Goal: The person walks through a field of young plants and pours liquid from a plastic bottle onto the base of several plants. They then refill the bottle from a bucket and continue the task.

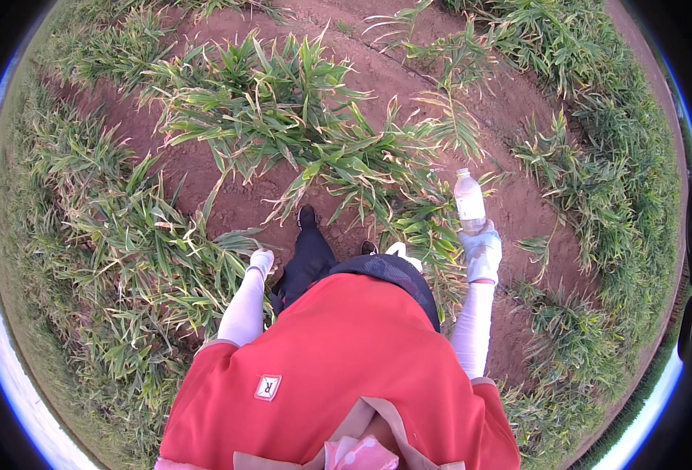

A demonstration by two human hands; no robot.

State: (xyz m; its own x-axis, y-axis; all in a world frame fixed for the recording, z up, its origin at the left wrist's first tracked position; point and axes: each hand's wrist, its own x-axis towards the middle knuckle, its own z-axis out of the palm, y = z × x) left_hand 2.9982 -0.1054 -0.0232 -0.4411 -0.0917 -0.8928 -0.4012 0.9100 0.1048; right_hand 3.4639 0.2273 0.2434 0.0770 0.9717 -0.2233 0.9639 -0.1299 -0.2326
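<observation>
My right hand (482,252), in a light glove, is closed around the lower end of a clear plastic bottle (469,198). The bottle carries a pale label, and its neck points away from me. My left hand (262,260), in a light glove with part of the fingers uncovered, hangs beside my dark trousers (310,255). It is curled beside long green leaves; whether it holds anything cannot be told. Something white (404,254) shows at my waist, between my body and the plants.
Leafy green plants (304,111) with browned tips grow in rows ahead and on both sides. Reddish-brown soil (381,76) lies between them. A thin dark line (407,67), perhaps a hose, runs along the soil ahead. My shoe (307,217) stands on the soil.
</observation>
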